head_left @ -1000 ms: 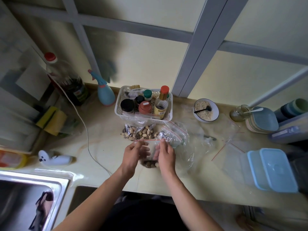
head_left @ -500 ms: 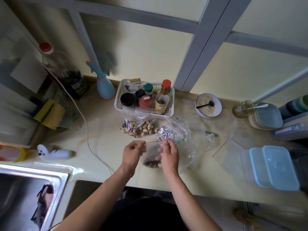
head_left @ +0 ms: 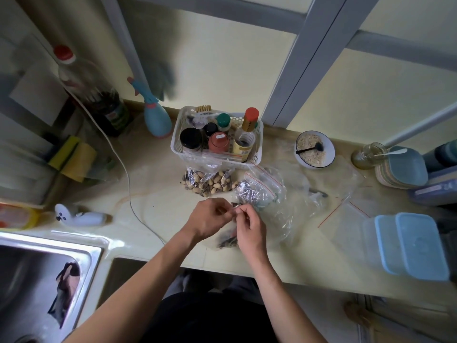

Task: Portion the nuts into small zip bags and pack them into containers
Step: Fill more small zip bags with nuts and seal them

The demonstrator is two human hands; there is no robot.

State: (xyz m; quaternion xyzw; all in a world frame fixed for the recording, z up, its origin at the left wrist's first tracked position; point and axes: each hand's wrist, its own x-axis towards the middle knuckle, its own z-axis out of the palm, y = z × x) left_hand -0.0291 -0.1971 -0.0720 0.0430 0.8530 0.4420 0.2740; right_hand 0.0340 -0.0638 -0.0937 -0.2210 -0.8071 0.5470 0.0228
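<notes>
my left hand [head_left: 209,217] and my right hand [head_left: 249,227] meet just below the middle of the frame, fingertips nearly touching. both have fingers curled in, thumb against forefinger, pinching the top edge of a small clear zip bag [head_left: 226,240] that hangs between them; dark nuts sit in its bottom, low against the pale yellow stone countertop [head_left: 160,201]. the pinch is tight, with no gap showing between my fingers and the strip.

half a second ago my hands were spread apart along the bag's mouth, with the red seal line stretched between them; now they have closed in together at one spot and the line is hidden under my fingers. the bag hangs in much the same place.

just above my hands lies a clear bag of pale shelled nuts [head_left: 210,184], and to its right a crumpled clear bag with a red zip line [head_left: 259,191], both in front of the white plastic basket of jars and bottles [head_left: 258,144]. at the right edge, well apart from my hands, sit the light blue lidded plastic containers [head_left: 410,246].
</notes>
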